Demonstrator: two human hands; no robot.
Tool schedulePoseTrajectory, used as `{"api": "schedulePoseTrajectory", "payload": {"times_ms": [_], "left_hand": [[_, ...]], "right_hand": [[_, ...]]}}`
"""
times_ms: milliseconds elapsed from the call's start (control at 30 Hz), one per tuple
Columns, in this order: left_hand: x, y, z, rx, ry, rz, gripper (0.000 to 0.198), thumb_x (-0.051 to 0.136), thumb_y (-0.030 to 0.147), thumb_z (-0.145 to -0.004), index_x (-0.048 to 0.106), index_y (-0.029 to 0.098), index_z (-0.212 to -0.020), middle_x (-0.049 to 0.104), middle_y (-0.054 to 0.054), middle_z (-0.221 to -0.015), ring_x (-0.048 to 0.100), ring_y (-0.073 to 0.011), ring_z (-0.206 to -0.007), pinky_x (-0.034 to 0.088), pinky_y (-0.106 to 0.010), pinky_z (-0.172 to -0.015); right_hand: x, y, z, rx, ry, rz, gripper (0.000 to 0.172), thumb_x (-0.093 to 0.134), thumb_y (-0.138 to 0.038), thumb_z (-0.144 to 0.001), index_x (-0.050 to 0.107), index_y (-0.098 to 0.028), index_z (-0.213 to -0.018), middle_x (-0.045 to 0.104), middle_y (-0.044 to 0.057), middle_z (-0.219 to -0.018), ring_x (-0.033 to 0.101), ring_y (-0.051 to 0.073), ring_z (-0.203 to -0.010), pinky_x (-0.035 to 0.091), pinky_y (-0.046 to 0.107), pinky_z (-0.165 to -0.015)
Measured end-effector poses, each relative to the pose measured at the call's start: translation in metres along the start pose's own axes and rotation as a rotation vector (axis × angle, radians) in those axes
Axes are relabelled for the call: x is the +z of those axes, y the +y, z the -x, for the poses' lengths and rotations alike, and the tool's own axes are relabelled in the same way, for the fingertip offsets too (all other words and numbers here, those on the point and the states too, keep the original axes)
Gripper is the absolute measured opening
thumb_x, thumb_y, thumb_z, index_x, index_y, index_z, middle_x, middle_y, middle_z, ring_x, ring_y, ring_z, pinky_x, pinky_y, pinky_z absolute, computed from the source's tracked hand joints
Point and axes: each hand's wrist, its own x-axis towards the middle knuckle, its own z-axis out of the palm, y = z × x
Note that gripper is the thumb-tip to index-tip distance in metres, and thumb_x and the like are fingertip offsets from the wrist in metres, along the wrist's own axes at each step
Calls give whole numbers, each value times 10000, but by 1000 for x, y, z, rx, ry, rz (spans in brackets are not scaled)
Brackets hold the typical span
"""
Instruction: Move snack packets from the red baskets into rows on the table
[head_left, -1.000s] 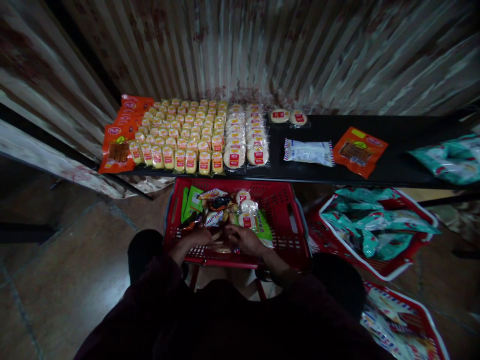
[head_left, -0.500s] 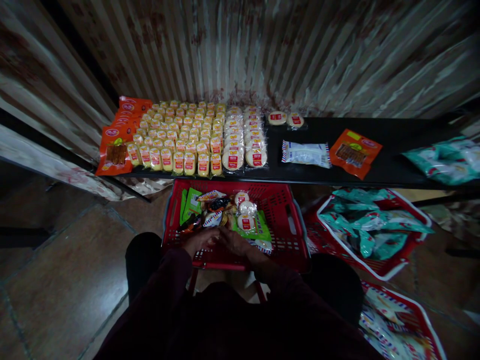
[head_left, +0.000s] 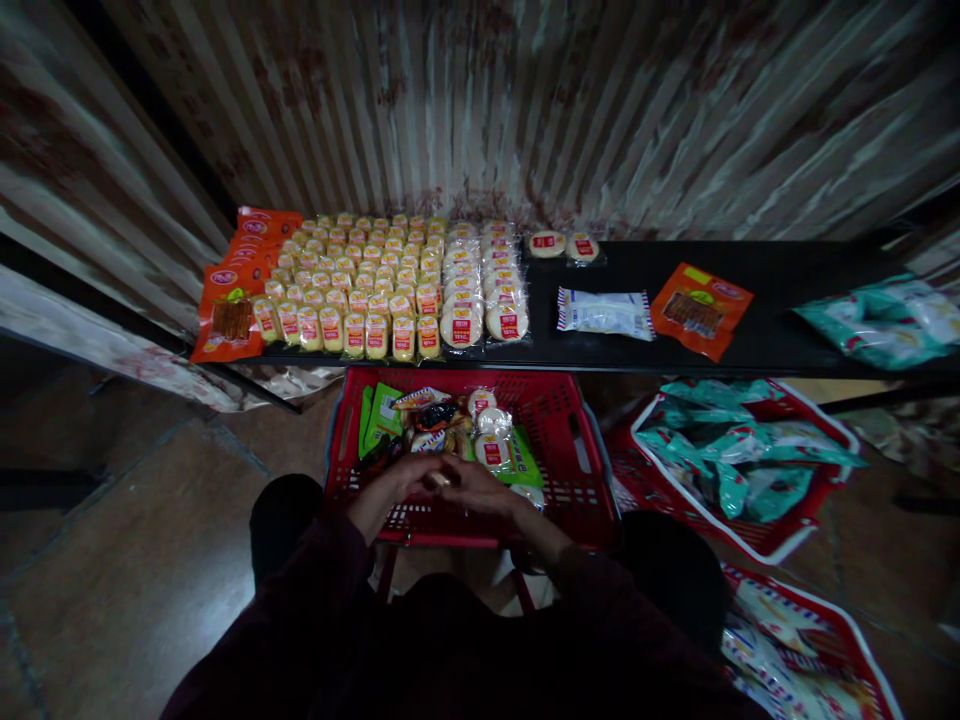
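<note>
My left hand [head_left: 411, 474] and my right hand [head_left: 480, 486] meet over the near part of a red basket [head_left: 566, 500]. Their fingers are closed together and overlap; a small pale spot shows between them, too dark to name. In the basket, beyond my hands, lie green packets [head_left: 384, 415], a dark packet [head_left: 435, 415] and clear-wrapped round white crackers [head_left: 493, 452]. My forearms hide part of the basket's near side.
A black shelf [head_left: 780, 290] carries orange packets [head_left: 229, 310], rows of small yellow wrapped cakes [head_left: 375, 335], more round crackers [head_left: 506, 322], a white striped packet [head_left: 604, 312] and a teal bag [head_left: 885, 325]. Two baskets at right hold teal bags [head_left: 757, 450] and striped packets [head_left: 780, 650].
My hands stay together over the basket, but their fingers and wrists have shifted, and my right forearm sits slightly further right. The view has moved a little; the shelf goods look unchanged.
</note>
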Motion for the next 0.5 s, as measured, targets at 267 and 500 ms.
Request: {"api": "schedulePoseTrajectory", "payload": {"times_ms": [267,500], "left_hand": [[49,26,-12,358,71,89,532,548,188,-756,526,211,-1287,615,-58,-1255,594,-204,-1089,452,-358,-961],[66,29,-28,457,131,-403,416,586,195,-734,634,220,-1147,560,-42,-1324,405,-228,-1303,254,-345,-1132]], "right_hand": [[-45,22,13,-76,315,211,446,569,-307,-827,553,-229,-1265,576,97,-1297,499,258,-1211,382,432,-1036],[-53,72,26,9,191,276,575,637,-202,-728,535,-174,-1293,504,148,-1378,433,275,-1297,334,446,-1084]]}}
